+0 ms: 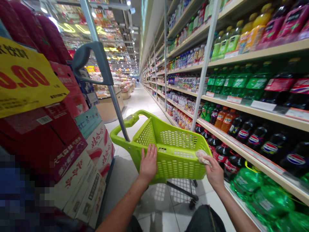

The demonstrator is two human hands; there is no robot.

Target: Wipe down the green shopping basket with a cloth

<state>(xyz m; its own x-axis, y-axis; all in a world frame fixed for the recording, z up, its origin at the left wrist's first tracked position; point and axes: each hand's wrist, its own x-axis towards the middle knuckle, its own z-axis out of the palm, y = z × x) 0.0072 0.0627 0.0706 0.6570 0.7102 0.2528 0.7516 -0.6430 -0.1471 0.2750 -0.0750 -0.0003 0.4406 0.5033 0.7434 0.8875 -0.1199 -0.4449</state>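
Observation:
A lime-green shopping cart (180, 166) with a slotted plastic basket stands crosswise before me in the aisle. My left hand (148, 163) lies flat against the near side of the basket, its fingers stretched upward and holding nothing. At the basket's right end, my right hand (214, 170) grips a crumpled whitish cloth (202, 157), which rests on the upper rim. The thumb and fingers are bent around the cloth. A grey pole (118, 109) with a dark grey plastic handle (107, 64) rises at the cart's left end.
Shelves of bottled drinks (253, 80) line the right side, with large green bottles (265, 196) on the lowest level. Stacked cartons (79, 174) stand close on the left, under a yellow price sign (26, 77). The tiled aisle (141, 96) runs straight ahead past display stands.

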